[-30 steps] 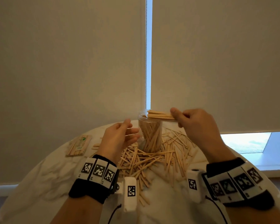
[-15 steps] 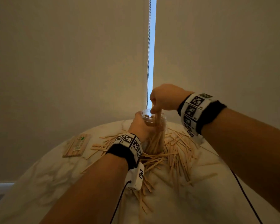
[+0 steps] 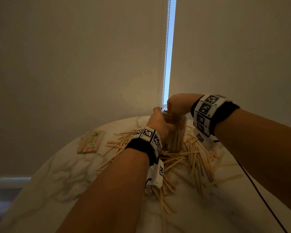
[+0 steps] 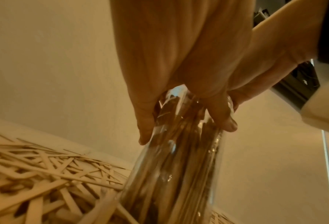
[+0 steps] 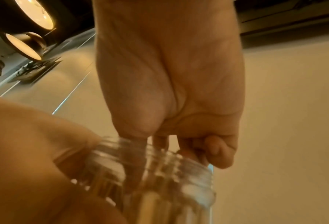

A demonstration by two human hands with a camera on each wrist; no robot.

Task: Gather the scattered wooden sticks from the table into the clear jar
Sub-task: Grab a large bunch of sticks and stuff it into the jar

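Observation:
A clear jar (image 3: 176,137) packed with upright wooden sticks stands on the round marble table (image 3: 71,175). My left hand (image 3: 158,121) grips its upper part, thumb on one side and fingers on the other, as the left wrist view shows (image 4: 186,121). My right hand (image 3: 176,105) sits on top of the jar. In the right wrist view its bunched fingers (image 5: 157,145) reach down into the threaded mouth of the jar (image 5: 169,174), pinching sticks there; that area is blurred. Loose sticks (image 3: 196,158) lie scattered around the jar's base and towards me (image 4: 44,174).
A wrapped bundle of sticks (image 3: 91,142) lies at the table's far left. Roller blinds stand right behind the table, with a bead cord (image 3: 165,56) hanging just beyond the jar. A black cable (image 3: 259,190) runs from my right wrist across the table's right side.
My right hand tipped its bunch of sticks upright and has sunk with it to the jar's mouth. My left hand closed round the jar and holds it.

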